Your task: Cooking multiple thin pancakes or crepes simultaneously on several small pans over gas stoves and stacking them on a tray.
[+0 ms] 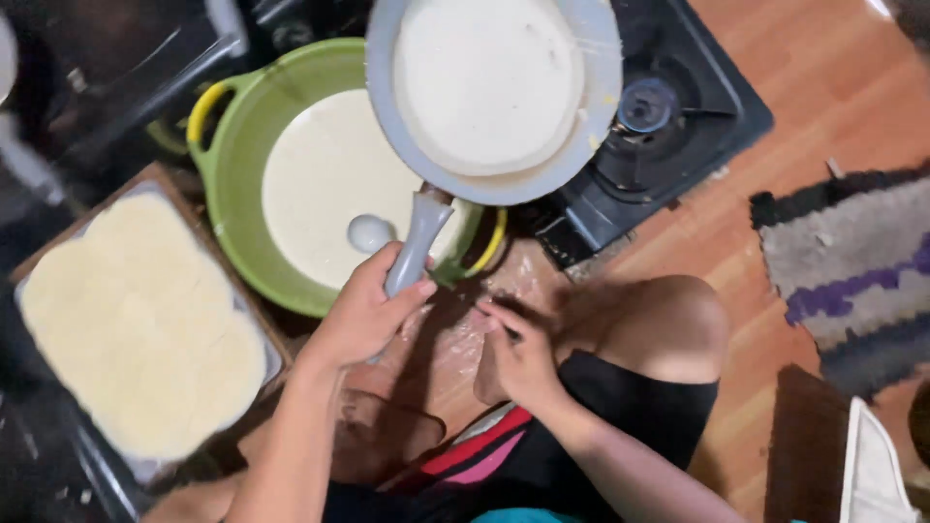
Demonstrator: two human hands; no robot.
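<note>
**Operator:** Grey pan, status check. Where does it sit, and what grips it?

**Technician:** The left hand is closed around the pan's grey handle. The pan is held above the rim of the green basin, partly over the black gas stove. A thin, pale, round batter layer covers most of its inner face.

**Operator:** State of the right hand?

**Technician:** It holds nothing. Fingers are loosely curled, resting low near the knee, just above the wooden floor.

**Operator:** What surrounds the pan?

**Technician:** The basin contains pale batter, with a ladle standing in it just beside the handle. To the left, a tray carries a stack of finished pale sheets. A woven mat lies to the right.

**Operator:** Procedure for handling the pan well at this stage?

**Technician:** In my judgement: keep the grip firm and close to the pan body, since the handle is short. Hold the pan over the basin so that any drips fall back into the batter. Keep the layer even; a sharp tilt may thin one side. Keep the free hand away from the burner.
</note>
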